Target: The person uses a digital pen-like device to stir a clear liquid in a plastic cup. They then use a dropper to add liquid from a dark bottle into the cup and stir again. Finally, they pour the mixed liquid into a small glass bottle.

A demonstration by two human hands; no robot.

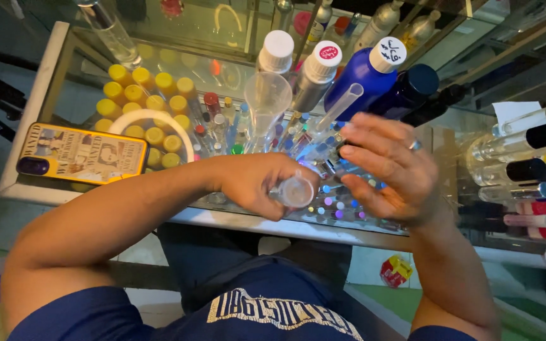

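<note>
Left hand (257, 186) is curled tight around a small clear vial (296, 191), holding it over the near edge of the glass table (33, 101), its open mouth turned toward the camera. Right hand (390, 167) hovers just beside it with fingers loosely spread and bent, a ring on one finger; the fingertips sit close to the vial mouth and to a clear plastic tube (342, 107) that slants up behind them. Cannot tell whether the right hand actually pinches the tube or a cap; the spot is blurred.

Step in hand, as a judgement: working at the vial's mouth, filling or capping it, about mid-way, since the vial looks uncapped.

Next move calls for keeping the vial upright and steady in the left grip and bringing the right fingertips precisely onto the small opening; a tilt could spill.

Around: clear measuring cup (266, 101) just behind the hands, blue bottle with white cap (361, 79), grey bottle with white cap (314, 79), cluster of yellow-capped vials (143, 101), phone in a yellow case (83, 153) at left, tiny coloured-cap vials (342, 202) under the hands.
</note>
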